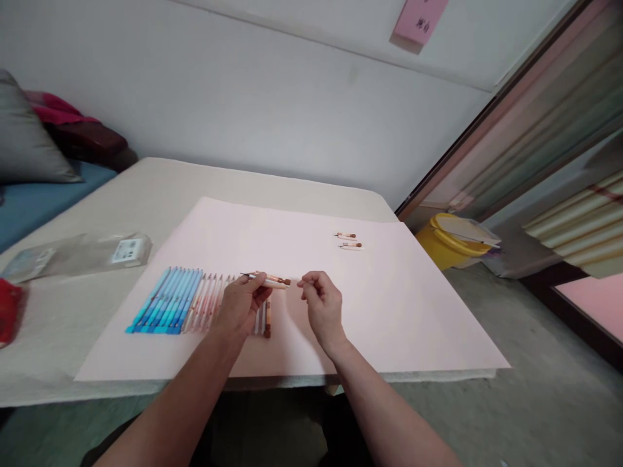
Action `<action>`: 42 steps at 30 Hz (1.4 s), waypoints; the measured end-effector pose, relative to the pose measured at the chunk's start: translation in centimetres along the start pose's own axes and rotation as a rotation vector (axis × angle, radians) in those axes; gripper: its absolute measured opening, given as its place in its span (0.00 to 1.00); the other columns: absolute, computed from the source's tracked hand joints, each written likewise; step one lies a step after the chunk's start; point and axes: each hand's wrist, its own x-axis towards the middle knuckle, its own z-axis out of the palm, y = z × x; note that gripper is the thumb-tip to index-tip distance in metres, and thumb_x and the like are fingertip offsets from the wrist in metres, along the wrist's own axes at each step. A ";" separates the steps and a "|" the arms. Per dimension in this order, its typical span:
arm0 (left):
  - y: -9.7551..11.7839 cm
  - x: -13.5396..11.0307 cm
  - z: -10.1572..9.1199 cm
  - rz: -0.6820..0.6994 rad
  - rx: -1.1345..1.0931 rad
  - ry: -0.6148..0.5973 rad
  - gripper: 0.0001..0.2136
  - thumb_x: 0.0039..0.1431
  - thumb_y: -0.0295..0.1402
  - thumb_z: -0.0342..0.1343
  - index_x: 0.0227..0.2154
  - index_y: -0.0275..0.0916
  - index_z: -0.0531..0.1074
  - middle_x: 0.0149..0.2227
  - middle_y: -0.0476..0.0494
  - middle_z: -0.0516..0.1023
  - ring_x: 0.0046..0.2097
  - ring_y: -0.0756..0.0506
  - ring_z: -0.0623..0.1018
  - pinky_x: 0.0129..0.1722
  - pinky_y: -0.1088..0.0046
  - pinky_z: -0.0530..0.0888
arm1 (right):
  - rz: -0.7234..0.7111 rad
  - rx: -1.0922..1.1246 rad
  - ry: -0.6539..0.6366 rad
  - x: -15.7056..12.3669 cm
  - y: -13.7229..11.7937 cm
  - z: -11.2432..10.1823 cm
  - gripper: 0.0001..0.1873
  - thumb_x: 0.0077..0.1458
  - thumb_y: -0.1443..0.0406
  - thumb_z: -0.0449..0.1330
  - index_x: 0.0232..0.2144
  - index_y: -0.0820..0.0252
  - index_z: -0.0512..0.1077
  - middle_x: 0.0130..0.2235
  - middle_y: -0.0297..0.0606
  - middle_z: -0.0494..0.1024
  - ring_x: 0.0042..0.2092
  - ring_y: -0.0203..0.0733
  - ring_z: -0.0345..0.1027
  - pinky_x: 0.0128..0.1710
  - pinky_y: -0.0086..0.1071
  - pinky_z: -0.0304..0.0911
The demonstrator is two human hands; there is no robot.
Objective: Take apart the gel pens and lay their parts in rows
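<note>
My left hand (243, 301) is closed around a slim pen (278, 280) with a dark pointed tip on the left and a brown end on the right. A pale, tube-like piece (276, 285) lies along it in the same grip. Just right of the brown end, my right hand (323, 305) is curled with thumb and fingers pinched; whether anything small is between them is hidden. Below and left of my left hand is a row of pens: several blue ones (165, 301), then several pale pink ones (203, 298), partly covered by the hand.
Two similar brown-ended pens (346, 235) lie farther back on the pink sheet (389, 311) covering the table. A clear plastic package (87, 256) and a red object (8, 311) are at the left. A yellow bucket (445, 243) stands beyond the right edge.
</note>
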 end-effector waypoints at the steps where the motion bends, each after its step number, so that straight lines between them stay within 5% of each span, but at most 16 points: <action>1: 0.0 0.0 0.0 -0.002 -0.002 0.003 0.05 0.45 0.24 0.61 0.25 0.31 0.71 0.29 0.43 0.75 0.29 0.52 0.75 0.27 0.81 0.74 | 0.025 0.001 0.013 0.2 0.1 -0.2 0.05 0.52 0.68 0.53 0.32 0.59 0.67 0.29 0.32 0.73 0.27 0.33 0.65 0.29 0.28 0.61; 9: -0.5 0.2 0.0 0.025 0.021 -0.023 0.07 0.43 0.27 0.63 0.25 0.31 0.72 0.29 0.43 0.75 0.32 0.50 0.76 0.30 0.78 0.74 | 0.549 0.487 -0.224 0.8 0.1 0.3 0.19 0.43 0.62 0.65 0.38 0.64 0.69 0.35 0.42 0.77 0.34 0.43 0.74 0.37 0.36 0.68; 17: -1.3 -0.6 0.9 0.072 0.036 0.012 0.09 0.41 0.30 0.64 0.24 0.32 0.71 0.27 0.47 0.74 0.30 0.52 0.74 0.32 0.77 0.73 | 0.508 0.509 -0.065 0.3 0.3 1.7 0.12 0.40 0.68 0.65 0.30 0.63 0.69 0.23 0.33 0.75 0.23 0.34 0.69 0.25 0.28 0.65; 28: -2.1 -0.7 1.1 0.068 0.071 0.007 0.10 0.42 0.32 0.64 0.26 0.33 0.72 0.30 0.45 0.75 0.32 0.51 0.75 0.34 0.74 0.73 | 0.541 0.585 0.013 0.5 1.1 1.7 0.10 0.38 0.68 0.66 0.28 0.63 0.71 0.25 0.34 0.75 0.22 0.32 0.68 0.25 0.26 0.66; 42: -0.7 0.1 0.9 -0.035 0.010 -0.071 0.08 0.49 0.32 0.59 0.29 0.32 0.71 0.28 0.42 0.77 0.31 0.50 0.77 0.35 0.74 0.75 | 0.557 0.575 0.033 3.9 4.1 -0.9 0.12 0.33 0.68 0.68 0.26 0.64 0.73 0.22 0.33 0.74 0.21 0.31 0.66 0.21 0.24 0.66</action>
